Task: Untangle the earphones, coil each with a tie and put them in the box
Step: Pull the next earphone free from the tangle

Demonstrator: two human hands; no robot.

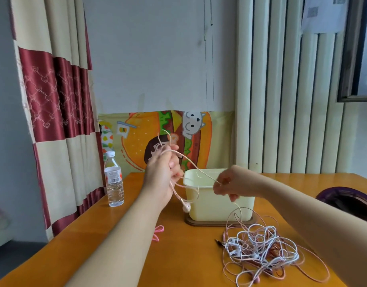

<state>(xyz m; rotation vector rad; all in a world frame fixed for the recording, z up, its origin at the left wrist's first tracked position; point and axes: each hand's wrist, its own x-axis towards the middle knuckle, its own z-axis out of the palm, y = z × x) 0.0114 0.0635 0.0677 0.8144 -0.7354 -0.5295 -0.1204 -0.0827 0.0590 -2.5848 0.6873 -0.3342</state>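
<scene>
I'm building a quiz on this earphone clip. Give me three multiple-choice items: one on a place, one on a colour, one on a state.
1. Where does the water bottle stand?
A. left of the box
B. inside the box
C. on the tangled pile

2. What colour is the tie lying on the table?
A. green
B. pink
C. black

3. What are the hands doing?
A. resting flat
B. holding one cable between them
C. lifting the box

Answers:
1 A: it stands near the table's left edge, the box to its right.
2 B: pink loop.
3 B: left hand grips loops, right hand pinches the pink cable.
</scene>
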